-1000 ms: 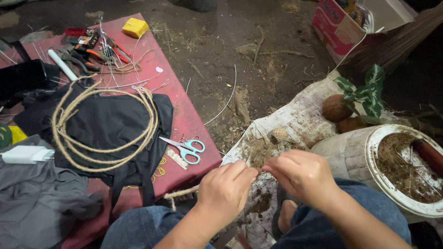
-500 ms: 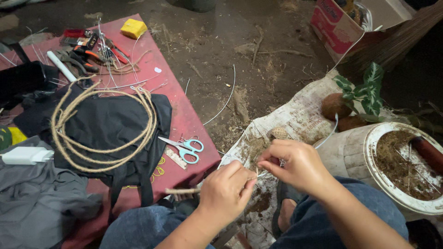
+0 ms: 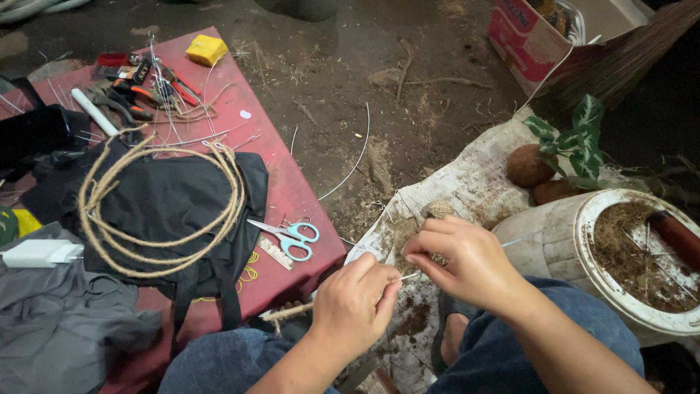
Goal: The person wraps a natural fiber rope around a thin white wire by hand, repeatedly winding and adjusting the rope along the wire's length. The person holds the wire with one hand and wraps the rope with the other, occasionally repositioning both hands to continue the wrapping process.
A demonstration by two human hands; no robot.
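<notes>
Hands meet over a sack on the ground: the left hand pinches a twine-wrapped stick, the right hand pinches thin wire at its tip. The wire looks light and springy, best held near that end. Scissors lie at the red counter's edge, a white pot crowds the right, and bare dirt lies ahead.

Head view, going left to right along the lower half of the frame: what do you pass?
Grey cloth → coiled rope → scissors → left hand → right hand → white bucket.
</notes>
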